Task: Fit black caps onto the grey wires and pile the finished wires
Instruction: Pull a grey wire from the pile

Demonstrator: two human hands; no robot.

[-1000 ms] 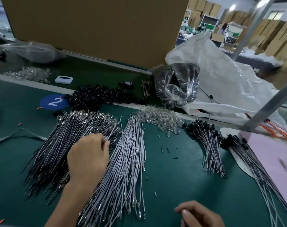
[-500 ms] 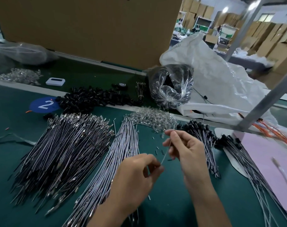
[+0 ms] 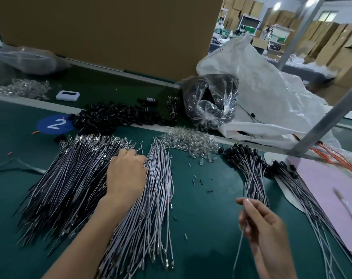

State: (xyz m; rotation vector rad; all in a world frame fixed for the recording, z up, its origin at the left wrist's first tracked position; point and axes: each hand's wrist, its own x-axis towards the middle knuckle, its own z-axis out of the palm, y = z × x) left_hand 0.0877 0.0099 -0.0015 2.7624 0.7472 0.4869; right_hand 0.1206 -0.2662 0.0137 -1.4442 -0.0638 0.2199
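Here your right hand (image 3: 261, 224) pinches one grey wire (image 3: 239, 246), while your left hand (image 3: 127, 174) hides its fingertips in the wire pile (image 3: 70, 178), grip unclear.

Green table (image 3: 211, 248), grey wires (image 3: 155, 198), black caps (image 3: 114, 117), pink sheet (image 3: 328, 198), orange wires (image 3: 336, 156)

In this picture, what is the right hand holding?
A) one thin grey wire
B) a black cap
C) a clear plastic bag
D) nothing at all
A: the right hand pinches one grey wire between thumb and fingers, and the wire runs down from the hand over the green mat.
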